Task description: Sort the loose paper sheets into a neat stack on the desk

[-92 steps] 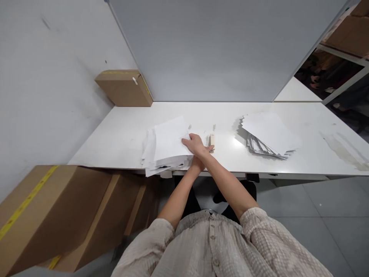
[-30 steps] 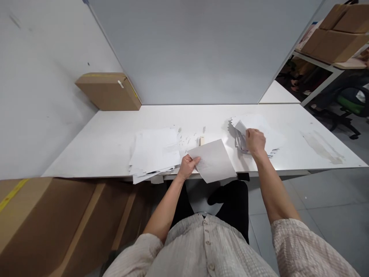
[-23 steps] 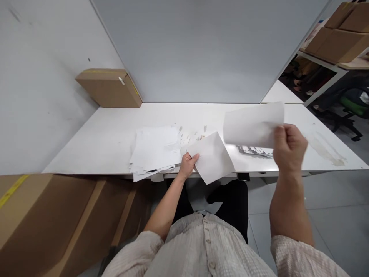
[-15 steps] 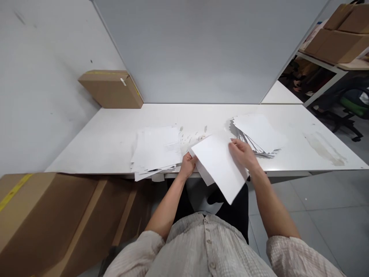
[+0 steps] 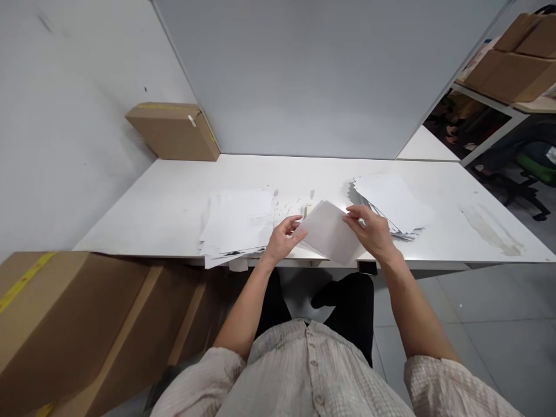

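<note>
Just above the table's front edge I hold a white sheet of paper [image 5: 332, 231], tilted, with a second layer showing below its left part. My right hand [image 5: 371, 231] pinches its upper right side between thumb and fingers. At the left edge my left hand [image 5: 280, 240] has its thumb against the paper and its fingers curled around the side. Left of my hands lies a loose stack of white papers [image 5: 238, 217]. A second stack of papers [image 5: 391, 200], with uneven edges, lies to the right. Behind the sheet, a small tan object [image 5: 308, 209] shows in part.
The white table [image 5: 147, 208] meets a grey panel [image 5: 304, 75] at the back. A cardboard box [image 5: 174, 130] stands at its back left corner. Large cartons [image 5: 65, 313] sit at the front left. Right of the table are a shelf with boxes [image 5: 512, 72] and a chair [image 5: 521, 179].
The sheet has been raised from over my lap to the table edge and tilted up. My left hand has shifted slightly up, its fingers less tightly closed. My right hand keeps its pinch.
</note>
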Tool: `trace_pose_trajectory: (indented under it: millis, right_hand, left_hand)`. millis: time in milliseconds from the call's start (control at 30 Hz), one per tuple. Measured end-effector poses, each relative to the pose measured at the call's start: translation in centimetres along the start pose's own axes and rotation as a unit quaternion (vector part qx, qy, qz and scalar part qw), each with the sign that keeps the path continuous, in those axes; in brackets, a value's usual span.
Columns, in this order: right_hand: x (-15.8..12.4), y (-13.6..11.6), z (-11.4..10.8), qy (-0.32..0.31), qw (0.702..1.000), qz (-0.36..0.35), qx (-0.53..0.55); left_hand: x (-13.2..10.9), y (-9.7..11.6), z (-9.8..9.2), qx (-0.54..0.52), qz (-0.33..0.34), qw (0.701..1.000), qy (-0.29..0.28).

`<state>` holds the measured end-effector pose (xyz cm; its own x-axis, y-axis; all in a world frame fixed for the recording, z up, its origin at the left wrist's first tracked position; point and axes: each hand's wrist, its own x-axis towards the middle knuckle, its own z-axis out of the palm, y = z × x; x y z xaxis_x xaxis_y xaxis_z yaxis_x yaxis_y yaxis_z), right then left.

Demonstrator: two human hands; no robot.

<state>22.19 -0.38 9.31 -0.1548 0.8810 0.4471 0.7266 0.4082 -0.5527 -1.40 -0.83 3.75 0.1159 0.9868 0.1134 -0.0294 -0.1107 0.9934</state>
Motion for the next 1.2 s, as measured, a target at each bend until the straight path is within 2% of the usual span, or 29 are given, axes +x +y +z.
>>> trace_pose_trajectory:
  millis: [67, 133, 267, 367, 500, 667, 900, 1100, 1200]
  right_hand:
    - [-0.1, -1.3, -0.5, -0.026, 0.999, -0.043, -0.012]
    - [-0.3, -2.0, -1.0, -0.052, 0.998, -0.045, -0.012]
    - [-1.1, -0.4, -2.9, -0.084, 0.992, 0.082, 0.049]
    - [-1.7, 1.6, -3.7, -0.075, 0.967, 0.155, 0.187]
    - [-2.5, 3.2, -2.2, -0.017, 0.934, 0.169, 0.313]
    - [-3.4, 4.4, 0.5, -0.037, 0.916, 0.218, 0.334]
    - [-3.5, 5.0, 1.5, -0.007, 0.919, 0.230, 0.321]
    - [-4.0, 5.5, 3.0, -0.020, 0.913, 0.239, 0.330]
    - [-3.8, 5.2, 2.3, -0.014, 0.918, 0.235, 0.319]
  left_hand:
    - [0.0, 0.7, 0.6, 0.025, 0.006, 1.000, -0.012]
    - [0.0, 0.8, 1.1, 0.005, 0.004, 1.000, -0.011]
    - [0.0, -0.1, 1.0, -0.051, 0.018, 0.998, 0.045]
    - [0.0, -0.6, 0.3, -0.076, 0.036, 0.993, 0.084]
    - [0.0, -1.4, 0.0, -0.080, 0.054, 0.992, 0.084]
    - [-0.3, -3.0, 0.0, -0.069, 0.030, 0.997, 0.028]
    - [0.2, -3.3, 0.0, -0.034, 0.042, 0.998, 0.034]
    - [0.2, -4.6, 0.2, -0.016, 0.030, 0.999, 0.025]
    - [0.1, -3.4, 0.1, 0.039, 0.042, 0.998, 0.034]
